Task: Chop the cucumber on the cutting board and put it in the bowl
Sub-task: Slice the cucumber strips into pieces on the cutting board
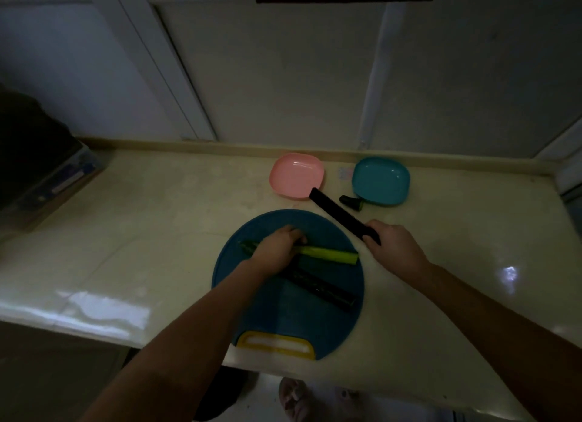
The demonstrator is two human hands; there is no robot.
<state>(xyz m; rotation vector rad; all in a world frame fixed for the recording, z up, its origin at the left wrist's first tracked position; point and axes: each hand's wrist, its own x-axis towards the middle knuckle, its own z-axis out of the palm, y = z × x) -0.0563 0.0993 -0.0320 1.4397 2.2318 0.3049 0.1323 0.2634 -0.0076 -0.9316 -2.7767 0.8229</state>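
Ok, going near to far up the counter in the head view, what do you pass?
Cutting board's yellow handle → dark cucumber half → pale cucumber half, gripped by the left hand → pink bowl.

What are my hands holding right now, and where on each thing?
The right hand grips the black knife by its handle end; the left hand holds the pale cucumber half toward its left end.

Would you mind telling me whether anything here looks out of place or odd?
One thing: a small dark piece, seemingly a cucumber end, lies on the counter beside the teal bowl, off the cutting board and in neither bowl. Nothing else stands out.
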